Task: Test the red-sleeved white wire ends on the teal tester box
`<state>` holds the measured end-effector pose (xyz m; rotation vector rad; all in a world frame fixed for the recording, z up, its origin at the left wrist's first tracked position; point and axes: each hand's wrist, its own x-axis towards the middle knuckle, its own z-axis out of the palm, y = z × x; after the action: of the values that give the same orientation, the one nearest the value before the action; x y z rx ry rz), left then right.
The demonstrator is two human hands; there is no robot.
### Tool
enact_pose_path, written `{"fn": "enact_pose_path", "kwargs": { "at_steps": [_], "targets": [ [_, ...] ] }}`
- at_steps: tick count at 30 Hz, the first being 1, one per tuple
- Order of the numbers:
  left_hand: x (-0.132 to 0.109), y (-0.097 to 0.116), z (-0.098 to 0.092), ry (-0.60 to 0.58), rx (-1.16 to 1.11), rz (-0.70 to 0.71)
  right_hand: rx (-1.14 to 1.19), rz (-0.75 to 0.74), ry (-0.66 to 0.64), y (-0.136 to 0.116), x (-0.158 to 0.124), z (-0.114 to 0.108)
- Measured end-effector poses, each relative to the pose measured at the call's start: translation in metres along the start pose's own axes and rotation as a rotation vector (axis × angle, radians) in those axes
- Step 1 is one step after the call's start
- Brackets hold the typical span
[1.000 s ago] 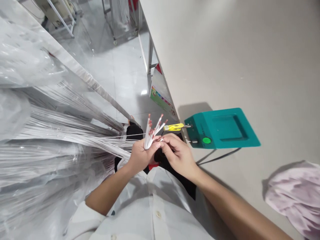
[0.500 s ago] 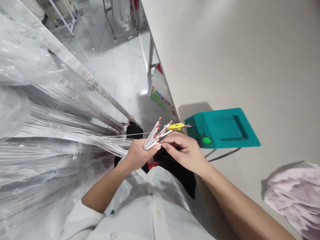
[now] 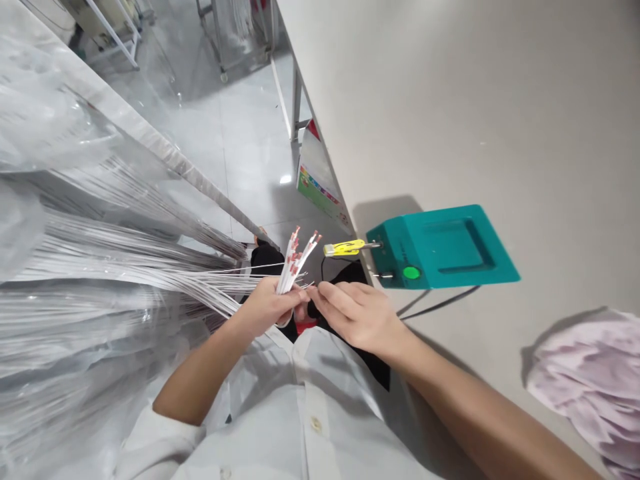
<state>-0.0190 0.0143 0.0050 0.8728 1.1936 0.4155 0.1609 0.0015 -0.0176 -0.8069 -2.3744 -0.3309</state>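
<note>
My left hand (image 3: pixel 267 308) is closed round a bundle of white wires (image 3: pixel 290 275) whose reddish-brown, copper-looking ends fan upward. My right hand (image 3: pixel 357 313) is beside it, its thumb and fingers pressed together close to a few thin wire tips by the left thumb. Whatever lies in that pinch is too small to make out. Above the right hand, a yellow clip-like piece (image 3: pixel 345 248) sticks out from a teal box (image 3: pixel 450 243) with a green round button, standing at the table's edge. Long white wires (image 3: pixel 125 250) stretch from the left toward my left hand.
Clear plastic sheeting (image 3: pixel 60 127) covers the wire bundles on the left, behind a slanting rail (image 3: pixel 175 157). A pale table (image 3: pixel 475 107) spans the right, with crumpled pinkish cloth (image 3: pixel 590 387) on it. A printed carton (image 3: pixel 320 180) stands under the table edge. Dark cables trail from the box.
The wire bundle in my left hand has shifted left, away from the yellow piece, and stands more upright. My right hand has moved slightly left and down, its fingers still pinched.
</note>
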Motion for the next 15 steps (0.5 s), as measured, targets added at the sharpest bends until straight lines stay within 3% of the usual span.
{"fn": "enact_pose_path", "kwargs": {
  "at_steps": [5,9,12,15],
  "targets": [
    [0.000,-0.006,0.003,0.167,-0.096,0.052,0.019,0.031,0.052,0.000,-0.005,0.006],
    [0.000,-0.009,0.002,0.301,0.017,0.175,0.261,0.352,0.069,0.003,-0.001,0.005],
    [-0.001,-0.010,0.001,0.311,0.111,0.260,0.531,0.629,0.098,0.005,0.007,0.001],
    [-0.002,-0.012,0.001,0.282,0.139,0.290,0.690,0.727,0.059,0.008,0.014,-0.004]
  ]
}}
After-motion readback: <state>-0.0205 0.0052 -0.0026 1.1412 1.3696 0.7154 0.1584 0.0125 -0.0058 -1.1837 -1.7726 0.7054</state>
